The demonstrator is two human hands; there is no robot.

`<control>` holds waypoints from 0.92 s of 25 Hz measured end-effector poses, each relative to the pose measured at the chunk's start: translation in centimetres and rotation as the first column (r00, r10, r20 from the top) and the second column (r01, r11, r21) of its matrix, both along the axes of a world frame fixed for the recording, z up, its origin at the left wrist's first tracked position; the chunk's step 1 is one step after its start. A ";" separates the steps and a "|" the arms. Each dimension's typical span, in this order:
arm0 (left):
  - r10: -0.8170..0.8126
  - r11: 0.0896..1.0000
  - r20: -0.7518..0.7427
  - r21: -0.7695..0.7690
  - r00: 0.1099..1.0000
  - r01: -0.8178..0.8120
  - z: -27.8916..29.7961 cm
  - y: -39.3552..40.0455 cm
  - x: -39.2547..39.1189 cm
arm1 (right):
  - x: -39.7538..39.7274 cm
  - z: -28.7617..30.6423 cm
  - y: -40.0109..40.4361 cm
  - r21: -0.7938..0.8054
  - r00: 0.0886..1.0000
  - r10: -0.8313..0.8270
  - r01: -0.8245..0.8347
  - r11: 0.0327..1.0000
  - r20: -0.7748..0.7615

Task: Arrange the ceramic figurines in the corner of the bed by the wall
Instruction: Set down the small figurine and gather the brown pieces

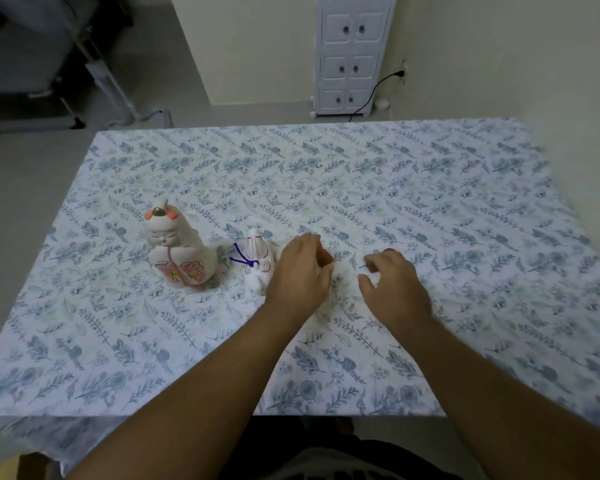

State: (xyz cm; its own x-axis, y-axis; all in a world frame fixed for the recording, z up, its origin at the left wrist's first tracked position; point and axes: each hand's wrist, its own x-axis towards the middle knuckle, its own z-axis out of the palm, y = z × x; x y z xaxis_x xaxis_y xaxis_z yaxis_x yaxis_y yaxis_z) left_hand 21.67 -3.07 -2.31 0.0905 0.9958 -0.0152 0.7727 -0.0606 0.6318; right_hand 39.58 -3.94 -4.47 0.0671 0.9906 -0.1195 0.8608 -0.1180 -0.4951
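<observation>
We hover our left hand [300, 271] and right hand [392, 284], both open and empty, beside the doll figurine [177, 251] and fox figurine [258, 259] on the bed [430, 202], apparently poised to move them toward the wall-side corner.

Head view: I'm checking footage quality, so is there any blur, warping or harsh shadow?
Head view: light is dim and even, with no hard shadows or glare; the bed edges bow from the wide lens; both hands look slightly soft, while the doll figurine stays sharp.

floral-sheeted bed [430, 202], 2 ceramic figurines [177, 251]
</observation>
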 end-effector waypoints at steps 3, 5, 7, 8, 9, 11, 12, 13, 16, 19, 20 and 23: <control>0.073 0.994 -0.016 -0.086 0.997 -0.074 -1.0 1.8 0.7 | 1.2 -0.5 1.0 -0.028 0.999 -0.043 0.042 0.999 -0.025; 0.138 0.979 -0.029 -0.150 0.990 -0.141 -1.8 3.4 0.9 | 1.7 -0.9 2.3 -0.068 0.995 -0.097 0.095 0.993 -0.031; 0.167 0.962 -0.100 -0.203 0.981 -0.184 -2.5 5.3 0.8 | 2.1 -1.5 3.6 -0.124 0.985 -0.169 0.164 0.979 -0.034; 0.158 0.955 -0.127 -0.231 0.979 -0.184 -2.9 6.1 0.6 | 2.3 -1.9 4.2 -0.145 0.979 -0.200 0.192 0.971 -0.042; 0.146 0.946 -0.147 -0.267 0.978 -0.181 -3.3 7.0 0.5 | 2.5 -2.5 4.7 -0.167 0.974 -0.223 0.213 0.963 -0.043; 0.119 0.931 -0.163 -0.324 0.980 -0.167 -3.9 8.0 0.3 | 2.6 -3.4 5.3 -0.203 0.963 -0.262 0.245 0.948 -0.060; 0.105 0.930 -0.152 -0.334 0.983 -0.151 -4.3 8.3 0.2 | 2.6 -3.8 5.5 -0.211 0.954 -0.286 0.263 0.941 -0.086; 0.094 0.934 -0.133 -0.332 0.987 -0.134 -4.6 8.6 0.1 | 2.6 -4.1 5.6 -0.206 0.945 -0.304 0.277 0.938 -0.116; 0.080 0.946 -0.087 -0.306 0.993 -0.103 -5.0 9.1 0.4 | 1.8 -4.4 6.1 -0.190 0.928 -0.321 0.286 0.939 -0.188; 0.039 0.945 -0.054 -0.323 0.998 -0.055 -5.4 9.3 0.8 | 0.6 -4.0 6.3 -0.180 0.898 -0.290 0.241 0.954 -0.331; 0.027 0.942 -0.057 -0.332 0.998 -0.044 -5.4 9.3 1.0 | 0.2 -4.0 6.4 -0.167 0.886 -0.266 0.217 0.962 -0.380; 0.010 0.948 -0.007 -0.317 1.000 -0.012 -5.3 9.5 1.1 | -0.7 -3.9 6.3 -0.148 0.896 -0.188 0.139 0.979 -0.401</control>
